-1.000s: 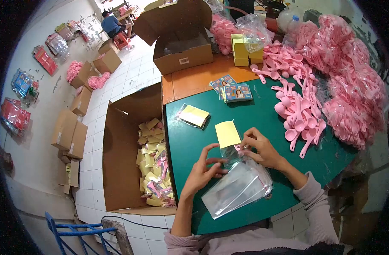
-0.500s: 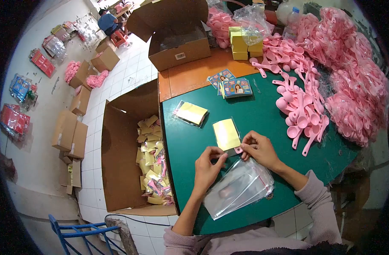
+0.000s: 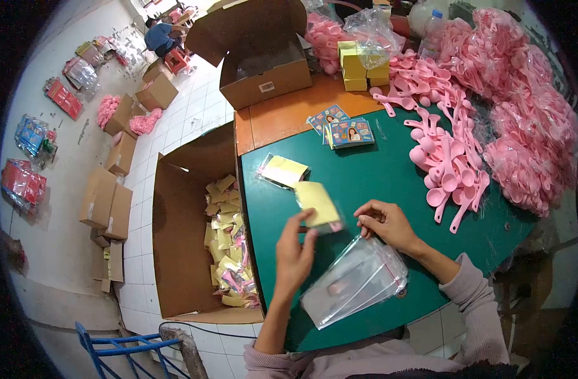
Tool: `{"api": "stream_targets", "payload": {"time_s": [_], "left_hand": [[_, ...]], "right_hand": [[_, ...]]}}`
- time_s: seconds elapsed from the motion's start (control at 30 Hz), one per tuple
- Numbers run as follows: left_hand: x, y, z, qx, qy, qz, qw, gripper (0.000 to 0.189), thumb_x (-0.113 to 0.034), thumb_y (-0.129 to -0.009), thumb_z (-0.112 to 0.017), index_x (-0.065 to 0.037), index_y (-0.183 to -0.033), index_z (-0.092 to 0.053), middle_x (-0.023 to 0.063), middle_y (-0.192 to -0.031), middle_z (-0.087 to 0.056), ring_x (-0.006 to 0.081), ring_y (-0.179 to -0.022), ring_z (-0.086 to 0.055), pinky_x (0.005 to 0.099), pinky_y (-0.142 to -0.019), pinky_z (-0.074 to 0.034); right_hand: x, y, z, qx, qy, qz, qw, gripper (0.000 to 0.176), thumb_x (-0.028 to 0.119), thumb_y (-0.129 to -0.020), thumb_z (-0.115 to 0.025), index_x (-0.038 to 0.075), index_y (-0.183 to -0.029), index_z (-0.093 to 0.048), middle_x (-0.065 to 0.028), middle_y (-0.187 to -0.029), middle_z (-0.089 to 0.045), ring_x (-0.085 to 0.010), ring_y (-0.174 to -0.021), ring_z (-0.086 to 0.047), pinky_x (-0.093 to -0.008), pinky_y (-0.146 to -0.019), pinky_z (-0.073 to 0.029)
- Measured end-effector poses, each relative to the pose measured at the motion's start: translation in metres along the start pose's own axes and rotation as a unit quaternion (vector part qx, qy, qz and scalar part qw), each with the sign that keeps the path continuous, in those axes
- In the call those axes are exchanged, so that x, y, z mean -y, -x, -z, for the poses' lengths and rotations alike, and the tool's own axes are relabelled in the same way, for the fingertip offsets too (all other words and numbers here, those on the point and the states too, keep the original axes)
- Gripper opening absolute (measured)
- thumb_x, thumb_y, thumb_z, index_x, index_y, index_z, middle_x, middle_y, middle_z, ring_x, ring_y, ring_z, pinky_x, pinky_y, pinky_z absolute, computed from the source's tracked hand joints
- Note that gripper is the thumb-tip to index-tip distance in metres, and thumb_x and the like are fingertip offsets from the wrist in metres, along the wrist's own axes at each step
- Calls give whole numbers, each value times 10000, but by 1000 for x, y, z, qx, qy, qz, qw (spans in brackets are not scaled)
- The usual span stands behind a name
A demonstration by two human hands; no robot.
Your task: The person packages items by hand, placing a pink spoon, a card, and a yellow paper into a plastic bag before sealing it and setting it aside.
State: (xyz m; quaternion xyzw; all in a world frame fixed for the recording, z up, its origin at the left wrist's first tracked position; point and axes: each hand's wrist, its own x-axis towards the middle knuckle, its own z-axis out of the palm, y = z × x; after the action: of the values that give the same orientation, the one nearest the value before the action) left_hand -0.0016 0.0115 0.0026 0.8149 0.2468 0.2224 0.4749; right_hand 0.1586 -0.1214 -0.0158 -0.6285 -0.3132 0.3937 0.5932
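My left hand (image 3: 295, 252) grips a clear plastic packet with a yellow card (image 3: 316, 203) in it; a bit of pink shows at the packet's lower corner. The packet is tilted and slightly blurred. To its right, my right hand (image 3: 390, 226) has its fingers curled and thumb and forefinger together, with nothing visible between them. Just below that hand lies a fanned stack of clear plastic bags (image 3: 352, 284) on the green table top (image 3: 390, 170). Another packet with a yellow card (image 3: 284, 170) lies on the table beyond my left hand.
At the left, a large carton (image 3: 188, 227) holds many finished-looking yellow packets. Blue printed cards (image 3: 352, 132) lie at the back. Pink spoons (image 3: 450, 164) are piled at right beside bulging bags of spoons (image 3: 522, 126). An open box (image 3: 267, 82) stands behind; a person (image 3: 161, 36) sits far off.
My left hand has moved left and toward me, carrying the yellow-card packet off the spot above the bags. My right hand has let go of it and stays near the same place.
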Motion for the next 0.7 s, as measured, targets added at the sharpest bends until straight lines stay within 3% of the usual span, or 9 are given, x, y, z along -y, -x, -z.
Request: {"api": "stream_targets", "payload": {"time_s": [0.13, 0.2, 0.23, 0.37, 0.47, 0.53, 0.6, 0.63, 0.7], "left_hand": [[12, -20, 22, -42, -105, -11, 994, 384, -171, -819, -559, -89, -1180, -458, 180, -1185, -461, 274, -1027, -502, 350, -833, -417], [21, -30, 20, -42, -279, -32, 959, 446, -226, -810, -581, -99, -1210, -432, 266, -1256, -347, 373, -1150, -386, 398, -916, -356], [30, -37, 19, -6, -272, -57, 960, 509, -326, -821, -555, -127, -1258, -387, 325, -1275, -271, 435, -1211, -271, 511, -967, -258], [43, -73, 4, 12, -412, -15, 911, 597, -485, -825, -459, -161, -1305, -316, 333, -1299, -224, 461, -1244, -180, 719, -859, -138], [47, -126, 5, 6, -448, 29, 894, 601, -500, -817, -465, -226, -1323, -292, 312, -1309, -226, 414, -1262, -177, 702, -892, -119], [57, -167, 13, 0, -432, 30, 901, 605, -482, -812, -484, -174, -1305, -317, 303, -1319, -215, 448, -1258, -142, 735, -837, -149], [100, -212, 22, -127, -342, -113, 924, 584, -402, -815, -520, -112, -1289, -340, 297, -1299, -259, 442, -1244, -185, 666, -901, -191], [94, -222, 26, -213, -260, -222, 915, 575, -289, -804, -554, -34, -1271, -336, 278, -1267, -325, 417, -1213, -269, 514, -958, -267], [72, -217, 30, -235, -194, -191, 933, 546, -252, -796, -563, -2, -1236, -357, 271, -1240, -356, 398, -1182, -317, 451, -949, -297]], "right_hand": [[-2, -1, 5, -11, 18, 9, 1000, 126, 80, -832, -528, -17, -905, -563, -46, -701, -587, -87, -610, -573, -225, -560, -479], [2, 1, 3, -10, 33, 4, 999, 124, 83, -830, -531, -16, -897, -564, -44, -702, -588, -86, -611, -573, -226, -564, -479], [4, 2, 3, -10, 49, -3, 999, 122, 85, -828, -535, -16, -889, -565, -41, -703, -589, -85, -612, -574, -227, -567, -479], [4, 1, 4, -9, 44, 12, 999, 123, 89, -825, -539, -16, -883, -566, -36, -696, -588, -85, -617, -577, -226, -572, -477], [5, 2, 6, -12, 55, 27, 998, 124, 89, -825, -539, -17, -884, -565, -32, -695, -588, -86, -622, -580, -225, -570, -475], [4, 2, 8, -11, 63, 37, 997, 127, 99, -828, -539, -13, -883, -566, -32, -693, -591, -84, -624, -582, -228, -577, -475], [7, 4, 11, -24, 87, 42, 995, 119, 87, -819, -540, -12, -881, -566, -47, -708, -589, -101, -628, -584, -238, -580, -474], [9, 4, 12, -36, 108, 48, 992, 112, 75, -810, -541, -10, -879, -566, -63, -724, -587, -118, -632, -586, -248, -583, -474], [26, 8, 21, -84, 222, 133, 962, 106, 66, -792, -551, -5, -869, -567, -83, -754, -573, -155, -662, -579, -271, -605, -469]]}}
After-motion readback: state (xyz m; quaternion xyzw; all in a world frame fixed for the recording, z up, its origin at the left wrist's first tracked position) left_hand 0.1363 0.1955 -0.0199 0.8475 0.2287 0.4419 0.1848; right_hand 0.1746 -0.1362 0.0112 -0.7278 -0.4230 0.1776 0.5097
